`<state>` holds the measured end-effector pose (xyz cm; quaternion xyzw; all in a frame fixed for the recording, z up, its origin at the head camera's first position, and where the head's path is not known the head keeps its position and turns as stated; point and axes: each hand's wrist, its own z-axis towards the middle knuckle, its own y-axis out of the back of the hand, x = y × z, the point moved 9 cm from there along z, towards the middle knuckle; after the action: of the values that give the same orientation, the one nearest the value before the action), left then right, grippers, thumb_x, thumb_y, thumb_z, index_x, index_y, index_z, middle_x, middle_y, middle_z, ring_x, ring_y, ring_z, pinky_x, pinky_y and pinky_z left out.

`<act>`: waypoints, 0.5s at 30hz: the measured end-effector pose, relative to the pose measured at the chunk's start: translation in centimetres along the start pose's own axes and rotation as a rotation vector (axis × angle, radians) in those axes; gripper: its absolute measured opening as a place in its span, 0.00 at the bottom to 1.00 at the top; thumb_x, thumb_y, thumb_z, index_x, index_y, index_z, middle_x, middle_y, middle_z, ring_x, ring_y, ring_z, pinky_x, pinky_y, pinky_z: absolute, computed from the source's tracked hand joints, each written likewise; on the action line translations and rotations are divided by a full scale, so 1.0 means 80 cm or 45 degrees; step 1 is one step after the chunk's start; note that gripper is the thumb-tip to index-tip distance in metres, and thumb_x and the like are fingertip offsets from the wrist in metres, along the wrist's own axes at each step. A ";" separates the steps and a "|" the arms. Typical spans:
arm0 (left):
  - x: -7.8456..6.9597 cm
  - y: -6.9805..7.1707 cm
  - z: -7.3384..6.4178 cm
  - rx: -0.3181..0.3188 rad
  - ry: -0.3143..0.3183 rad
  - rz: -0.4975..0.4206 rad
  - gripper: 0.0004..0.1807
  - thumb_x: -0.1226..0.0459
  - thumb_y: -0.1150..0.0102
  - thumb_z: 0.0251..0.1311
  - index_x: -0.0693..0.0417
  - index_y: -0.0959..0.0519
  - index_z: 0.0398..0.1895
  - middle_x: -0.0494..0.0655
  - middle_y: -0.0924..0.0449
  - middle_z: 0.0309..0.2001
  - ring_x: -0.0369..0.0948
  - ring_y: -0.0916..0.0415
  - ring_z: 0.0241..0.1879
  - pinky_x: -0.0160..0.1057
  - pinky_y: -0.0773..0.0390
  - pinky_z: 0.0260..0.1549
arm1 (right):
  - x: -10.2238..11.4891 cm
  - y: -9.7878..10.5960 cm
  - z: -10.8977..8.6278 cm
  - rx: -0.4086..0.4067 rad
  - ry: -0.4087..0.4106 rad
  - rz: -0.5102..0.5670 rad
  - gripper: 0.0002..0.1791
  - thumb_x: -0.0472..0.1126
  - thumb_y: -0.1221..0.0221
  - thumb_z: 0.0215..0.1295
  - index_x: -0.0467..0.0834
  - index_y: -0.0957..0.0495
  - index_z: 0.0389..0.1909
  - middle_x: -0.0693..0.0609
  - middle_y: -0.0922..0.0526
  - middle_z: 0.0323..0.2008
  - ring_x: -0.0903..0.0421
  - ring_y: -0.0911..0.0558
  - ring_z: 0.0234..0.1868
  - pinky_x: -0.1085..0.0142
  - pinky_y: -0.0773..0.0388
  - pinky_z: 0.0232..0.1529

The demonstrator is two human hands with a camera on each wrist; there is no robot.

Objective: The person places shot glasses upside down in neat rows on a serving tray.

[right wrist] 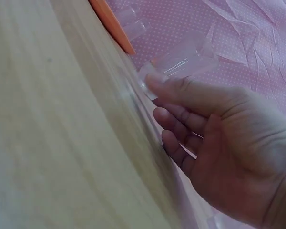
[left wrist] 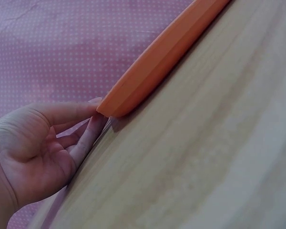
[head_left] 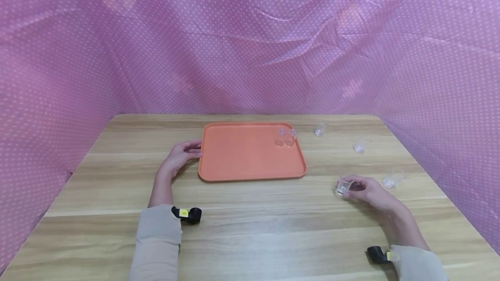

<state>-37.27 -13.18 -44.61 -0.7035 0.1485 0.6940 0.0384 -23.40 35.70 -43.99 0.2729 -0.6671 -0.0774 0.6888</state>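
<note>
Clear plastic or glass, I can't tell which, makes up the little cup at the lower right of my head view. The person's right hand pinches it between thumb and fingers. From the right wrist view, I see the thumb pressed on the cup near one end, with the other fingers bent under. I can't tell if the cup touches the desk.

Near the right hand, a bit further right, is one more clear cup. Above that I see a second loose cup, and a third loose cup is just right of the tray.

The orange tray lies in the middle of the head view. Some clear cups are in its upper right corner; they are too faint for me to count. At the tray's left edge, the left hand pinches the rim.

Each light sleeve has a black camera by it, low in the frame. Pink cloth with pale dots hangs behind the desk and along both sides.
</note>
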 end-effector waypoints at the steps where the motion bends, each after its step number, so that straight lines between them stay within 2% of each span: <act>1: 0.000 0.000 0.000 0.002 0.000 0.003 0.29 0.75 0.45 0.57 0.71 0.40 0.63 0.66 0.36 0.59 0.54 0.36 0.57 0.34 0.31 0.52 | 0.003 0.000 0.001 0.008 0.002 -0.014 0.24 0.34 0.37 0.55 0.27 0.30 0.51 0.41 0.21 0.39 0.55 0.22 0.39 0.69 0.25 0.40; 4: 0.001 0.000 -0.001 -0.001 0.003 0.023 0.29 0.74 0.44 0.57 0.71 0.39 0.63 0.66 0.36 0.59 0.53 0.36 0.57 0.36 0.33 0.54 | 0.017 0.002 0.007 0.019 0.030 -0.070 0.22 0.35 0.38 0.56 0.28 0.29 0.50 0.41 0.21 0.38 0.53 0.22 0.39 0.67 0.24 0.39; 9: 0.002 0.002 -0.001 -0.008 0.002 0.035 0.29 0.74 0.44 0.57 0.71 0.39 0.62 0.66 0.35 0.58 0.53 0.36 0.57 0.37 0.33 0.55 | 0.038 0.007 0.024 0.000 0.031 -0.088 0.20 0.36 0.40 0.58 0.30 0.28 0.49 0.43 0.22 0.38 0.51 0.24 0.41 0.66 0.23 0.39; 15: -0.001 0.000 0.000 -0.007 -0.008 0.037 0.29 0.74 0.44 0.57 0.71 0.38 0.62 0.65 0.34 0.58 0.52 0.36 0.57 0.35 0.32 0.53 | 0.052 0.009 0.046 -0.029 0.035 -0.085 0.20 0.38 0.39 0.59 0.33 0.27 0.50 0.41 0.24 0.43 0.50 0.24 0.42 0.66 0.24 0.41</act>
<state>-37.25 -13.17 -44.57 -0.6991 0.1567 0.6972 0.0268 -26.72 33.39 -40.16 0.2880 -0.6471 -0.1042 0.6982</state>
